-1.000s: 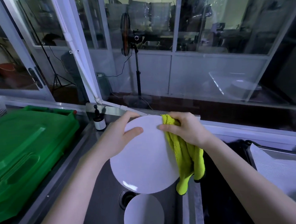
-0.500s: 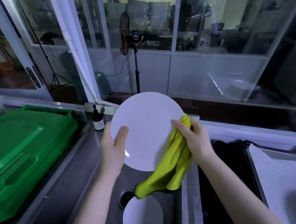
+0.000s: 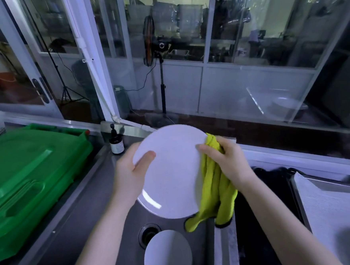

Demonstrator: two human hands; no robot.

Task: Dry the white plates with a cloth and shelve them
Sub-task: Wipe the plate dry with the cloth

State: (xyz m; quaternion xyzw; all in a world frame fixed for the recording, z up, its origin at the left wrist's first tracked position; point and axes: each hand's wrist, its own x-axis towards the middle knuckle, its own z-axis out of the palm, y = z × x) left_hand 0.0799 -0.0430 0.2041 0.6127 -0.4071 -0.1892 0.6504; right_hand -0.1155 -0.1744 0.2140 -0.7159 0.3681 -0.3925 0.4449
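I hold a large white plate [image 3: 170, 174] tilted over the steel sink [image 3: 104, 199]. My left hand [image 3: 129, 172] grips its left rim, thumb lying on the face. My right hand [image 3: 228, 161] pinches the plate's right rim through a yellow-green cloth [image 3: 213, 193], thumb on the face; the cloth hangs down behind the plate's right edge. A second, smaller white plate [image 3: 168, 255] lies in the sink basin below, beside the drain [image 3: 149, 234].
A green plastic crate [image 3: 26, 176] fills the counter on the left. A small dark bottle [image 3: 116, 142] stands at the sink's back edge. A black basin [image 3: 264, 209] and a white-lined tray [image 3: 333, 214] lie to the right. Glass panels close off the far side.
The plate has dropped lower and turned between my hands. The cloth, wiping across the lower face half a second ago, now hangs at the right rim under my right hand.
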